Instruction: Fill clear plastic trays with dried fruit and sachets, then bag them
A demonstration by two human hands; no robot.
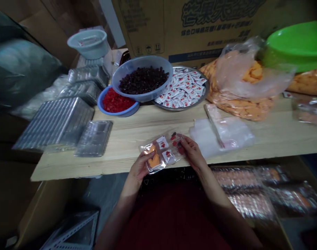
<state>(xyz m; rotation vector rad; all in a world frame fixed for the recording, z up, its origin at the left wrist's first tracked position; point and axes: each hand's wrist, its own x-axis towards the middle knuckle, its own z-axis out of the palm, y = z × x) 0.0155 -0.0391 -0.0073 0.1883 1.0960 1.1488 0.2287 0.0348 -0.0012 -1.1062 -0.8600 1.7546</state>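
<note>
Between my two hands is a clear plastic tray (pixel 160 160) with compartments, held over the front edge of the wooden table. Orange pieces (pixel 153 159) fill its left end. Two small white sachets with red print (pixel 169 156) lie in the middle, and red and dark pieces show at the right end. My left hand (pixel 141 165) grips the left end, thumb on top. The fingers of my right hand (pixel 191 149) are closed on the right end. Clear film seems to surround the tray; whether it is a bag or a lid I cannot tell.
Behind stand a bowl of dark pieces (pixel 117 83), a blue bowl of red pieces (pixel 100 104) and a metal dish of sachets (pixel 184 86). Stacked clear trays (pixel 59 121) are at left. Plastic bags (pixel 226 132) lie right, near bagged orange pieces (pixel 252 107). An open carton (pixel 283 229) holds packed trays below.
</note>
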